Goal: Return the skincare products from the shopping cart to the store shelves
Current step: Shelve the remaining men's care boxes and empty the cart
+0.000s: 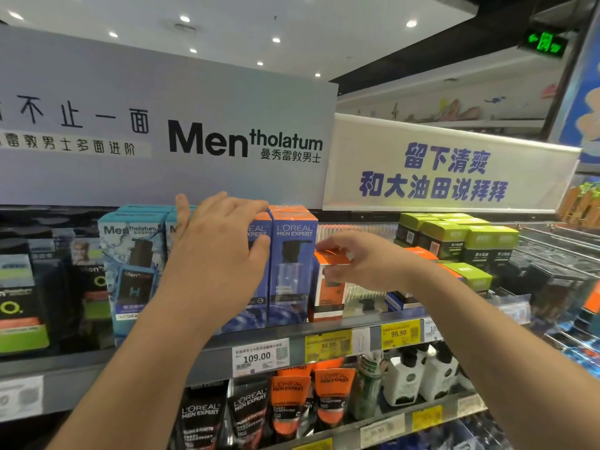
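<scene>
— Well, how much room do I have up there?

— Little. The top shelf [341, 323] is packed at its front edge; the only gap sits right of the orange box [328, 287], before the green-topped boxes [454, 241].

— And my hands?

— I see my left hand [220, 251] with fingers straight, flat against a tall blue box [292, 267] (glossy card, sharp corners). My right hand [360, 258] pinches the top of the orange box between thumb and fingers; that box stands upright on the shelf, touching the blue one.

— Surroundings?

— Yellow and white price tags [328, 345] line the metal shelf lip. Soft orange tubes [334, 394] stand below, under a grey sign [162, 125] and ceiling spotlights.
</scene>
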Tool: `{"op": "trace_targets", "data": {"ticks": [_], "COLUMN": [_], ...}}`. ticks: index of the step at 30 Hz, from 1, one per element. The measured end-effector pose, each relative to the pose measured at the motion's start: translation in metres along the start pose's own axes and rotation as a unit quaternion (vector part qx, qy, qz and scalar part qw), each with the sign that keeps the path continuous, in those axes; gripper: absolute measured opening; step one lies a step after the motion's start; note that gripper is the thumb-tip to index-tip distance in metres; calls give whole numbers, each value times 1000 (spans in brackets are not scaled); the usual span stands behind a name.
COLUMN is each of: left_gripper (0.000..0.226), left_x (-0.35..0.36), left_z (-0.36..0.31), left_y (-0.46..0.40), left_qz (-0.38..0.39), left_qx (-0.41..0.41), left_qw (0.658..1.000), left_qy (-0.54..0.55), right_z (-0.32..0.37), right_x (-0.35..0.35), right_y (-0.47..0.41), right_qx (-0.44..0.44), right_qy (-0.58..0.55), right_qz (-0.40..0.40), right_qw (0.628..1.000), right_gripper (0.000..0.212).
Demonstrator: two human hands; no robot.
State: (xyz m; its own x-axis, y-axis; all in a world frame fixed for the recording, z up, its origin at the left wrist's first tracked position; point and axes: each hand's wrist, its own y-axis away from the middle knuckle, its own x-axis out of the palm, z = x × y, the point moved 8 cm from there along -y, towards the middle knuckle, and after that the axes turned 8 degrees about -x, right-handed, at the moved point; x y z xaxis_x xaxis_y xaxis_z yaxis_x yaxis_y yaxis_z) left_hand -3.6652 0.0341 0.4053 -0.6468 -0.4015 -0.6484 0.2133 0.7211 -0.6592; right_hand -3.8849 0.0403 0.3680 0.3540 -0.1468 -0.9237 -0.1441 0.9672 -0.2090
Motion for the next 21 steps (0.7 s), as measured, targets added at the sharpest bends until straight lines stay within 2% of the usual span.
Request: {"op": "trace_targets", "data": {"ticks": [7, 14, 18, 21], "left_gripper": [48, 50, 48, 49], "left_x": [-1, -1, -4, -5], "left_z": [3, -3, -6, -11], "left_y": [0, 4, -8, -25], "left_qz": [1, 7, 7, 38], "left_qx": [-11, -8, 2, 16], "left_qw": [999, 996, 997, 999], "left_qy": [31, 86, 75, 33], "right_z": [-1, -5, 4, 10], "right_x": [2, 11, -1, -5], "right_y": [4, 11, 5, -8], "right_qx": [-9, 9, 1, -7], "right_qy": [2, -81, -117, -145], "right_qz": [-2, -4, -76, -118], "right_qw": [1000, 997, 990, 982], "right_gripper": [48, 58, 62, 63]}}
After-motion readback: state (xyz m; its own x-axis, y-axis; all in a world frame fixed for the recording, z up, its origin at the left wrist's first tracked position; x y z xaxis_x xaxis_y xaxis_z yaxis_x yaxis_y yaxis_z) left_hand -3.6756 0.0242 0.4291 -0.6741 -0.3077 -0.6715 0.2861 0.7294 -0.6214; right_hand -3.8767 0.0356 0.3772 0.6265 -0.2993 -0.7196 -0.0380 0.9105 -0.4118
